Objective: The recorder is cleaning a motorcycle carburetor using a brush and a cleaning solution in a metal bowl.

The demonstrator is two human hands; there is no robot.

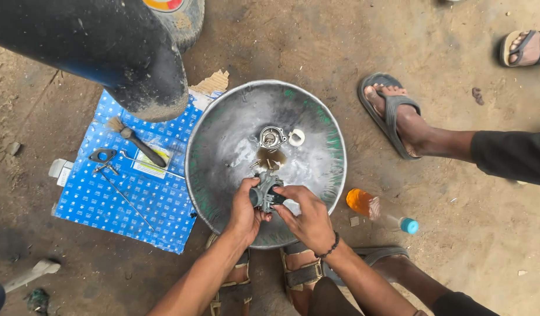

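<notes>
Over the near part of a round metal basin (316,126), both my hands hold a small grey metal engine part, a carburetor body (265,192). My left hand (245,212) grips its left side. My right hand (308,217), with a dark bead bracelet on the wrist, holds its right side with fingertips on it. In the middle of the basin lie a round metal bowl-shaped part (272,138), a white ring (297,137), a few small metal bits (268,164) and a brown puddle.
A blue printed cardboard sheet (129,199) to the left carries a brush (135,140), a gasket (102,155) and thin rods. A plastic bottle with orange liquid (380,213) lies to the right. Another person's sandalled feet (398,120) stand beyond. A black vehicle part (106,47) overhangs top left.
</notes>
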